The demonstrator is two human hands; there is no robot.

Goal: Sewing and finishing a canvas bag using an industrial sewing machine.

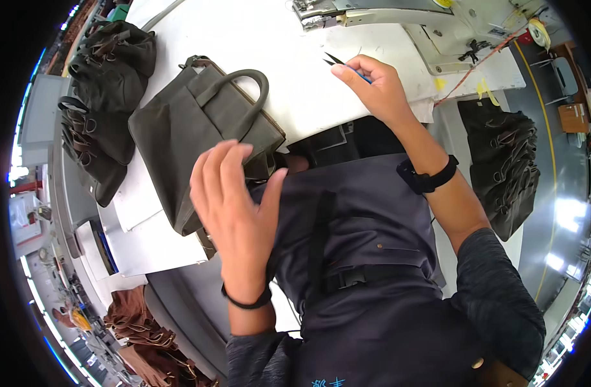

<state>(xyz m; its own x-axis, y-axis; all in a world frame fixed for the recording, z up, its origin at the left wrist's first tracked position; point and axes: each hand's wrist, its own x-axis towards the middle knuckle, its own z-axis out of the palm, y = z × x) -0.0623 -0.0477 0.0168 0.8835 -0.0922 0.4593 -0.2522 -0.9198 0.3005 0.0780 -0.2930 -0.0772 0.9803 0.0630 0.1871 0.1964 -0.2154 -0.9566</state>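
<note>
A dark olive-green handbag (176,122) with a looped handle lies tilted on the white worktable, to the left of my body. Over its near right edge my left hand (234,200) is raised, fingers stretched and thumb apart, with nothing in it. Whether those fingers touch the bag, I cannot tell. My right hand (379,87) is above the table's front part, closed round small thread snips (333,59). Two dark pointed blades stick out past the fingers, and a bit of blue handle shows under them.
A sewing machine (431,39) stands at the back right of the white table (295,77). More dark green bags (108,77) are piled at the left. Dark green pieces (502,168) hang at the right, and brown pieces (140,322) lie low on the left.
</note>
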